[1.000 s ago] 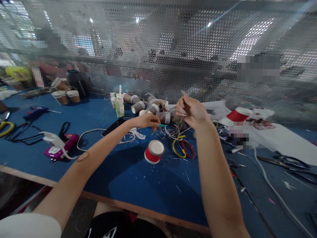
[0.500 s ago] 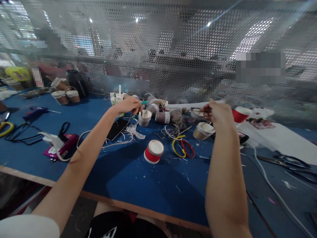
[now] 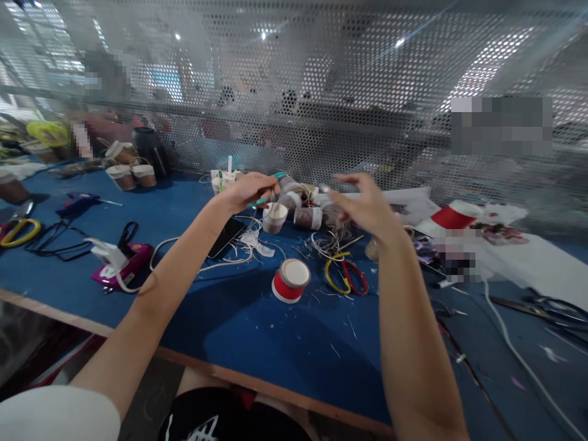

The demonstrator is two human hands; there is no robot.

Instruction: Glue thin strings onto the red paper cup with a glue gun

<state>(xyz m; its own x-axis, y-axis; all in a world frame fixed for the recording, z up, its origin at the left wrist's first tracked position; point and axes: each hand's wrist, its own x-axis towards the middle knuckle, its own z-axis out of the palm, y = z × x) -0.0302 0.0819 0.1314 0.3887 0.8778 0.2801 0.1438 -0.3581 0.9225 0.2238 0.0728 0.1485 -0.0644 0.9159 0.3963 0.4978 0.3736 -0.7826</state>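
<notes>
While the left hand pinches a slim teal-handled tool between thumb and fingers, its tip sits just above a small white paper cup at the centre of the frame. To the right of it, the right hand hangs with fingers loosely spread and blurred, gripping nothing that shows. Beyond them lie taped cups on their sides; nearer are loose cord, yellow and red loops and a red cup with a white lid on the blue surface. Judging by this, the work goes best if the free hand steadies the white cup first, so the tool tip does not tip it over.
</notes>
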